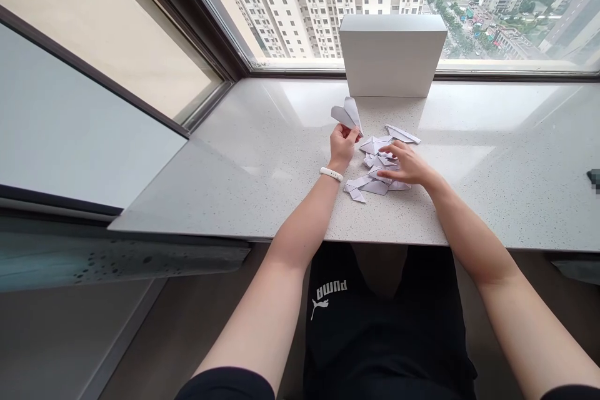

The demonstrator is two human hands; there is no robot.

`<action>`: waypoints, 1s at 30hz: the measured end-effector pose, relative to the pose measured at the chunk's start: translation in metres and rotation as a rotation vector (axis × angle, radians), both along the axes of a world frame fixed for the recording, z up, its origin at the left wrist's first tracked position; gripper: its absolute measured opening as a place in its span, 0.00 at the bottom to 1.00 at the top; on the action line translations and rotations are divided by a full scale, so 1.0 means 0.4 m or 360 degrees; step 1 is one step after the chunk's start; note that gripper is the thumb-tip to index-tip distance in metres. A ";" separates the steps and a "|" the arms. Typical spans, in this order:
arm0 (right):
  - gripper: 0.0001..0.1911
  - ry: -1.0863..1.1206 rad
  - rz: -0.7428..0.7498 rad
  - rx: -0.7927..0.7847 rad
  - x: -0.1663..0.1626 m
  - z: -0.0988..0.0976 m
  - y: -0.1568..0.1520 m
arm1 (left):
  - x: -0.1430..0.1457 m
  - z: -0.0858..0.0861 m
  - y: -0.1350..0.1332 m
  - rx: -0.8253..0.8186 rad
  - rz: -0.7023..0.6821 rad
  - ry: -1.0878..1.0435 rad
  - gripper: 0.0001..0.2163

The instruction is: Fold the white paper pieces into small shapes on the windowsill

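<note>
My left hand (343,145) is closed on a folded white paper plane (347,114), whose wings fan out above the fingers toward the window. Just to its right lies a loose pile of folded white paper pieces (375,184) on the speckled sill. Over the right side of this pile is my right hand (404,164), its thumb and fingers apart. Whether its fingertips touch the paper I cannot tell. Part of the pile is hidden beneath this hand. A long, narrow folded paper (403,134) lies at the pile's far edge.
A plain white box (394,59) stands upright at the back of the sill (210,187), against the window. The dark window frame (225,62) borders the sill at the left and back. A small dark object (593,179) sits at the far right edge.
</note>
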State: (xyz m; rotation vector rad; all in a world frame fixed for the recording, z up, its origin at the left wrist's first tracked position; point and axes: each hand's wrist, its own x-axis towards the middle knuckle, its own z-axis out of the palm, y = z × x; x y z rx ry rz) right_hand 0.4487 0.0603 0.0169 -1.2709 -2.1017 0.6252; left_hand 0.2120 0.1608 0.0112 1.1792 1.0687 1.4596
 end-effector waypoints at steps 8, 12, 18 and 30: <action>0.28 0.0011 0.0045 0.0019 -0.013 -0.001 0.002 | -0.003 0.002 -0.005 -0.0002 -0.0014 0.0035 0.14; 0.32 0.0395 -0.0200 0.0023 0.030 0.009 0.020 | -0.008 0.010 -0.012 -0.0021 -0.0036 0.0046 0.12; 0.48 0.0594 -0.0562 0.0199 0.055 -0.022 0.048 | -0.007 0.006 -0.008 -0.0017 -0.0031 0.0047 0.13; 0.13 0.0120 -0.0173 0.0300 0.018 -0.014 0.029 | -0.003 -0.001 -0.002 -0.0011 -0.0015 0.0026 0.12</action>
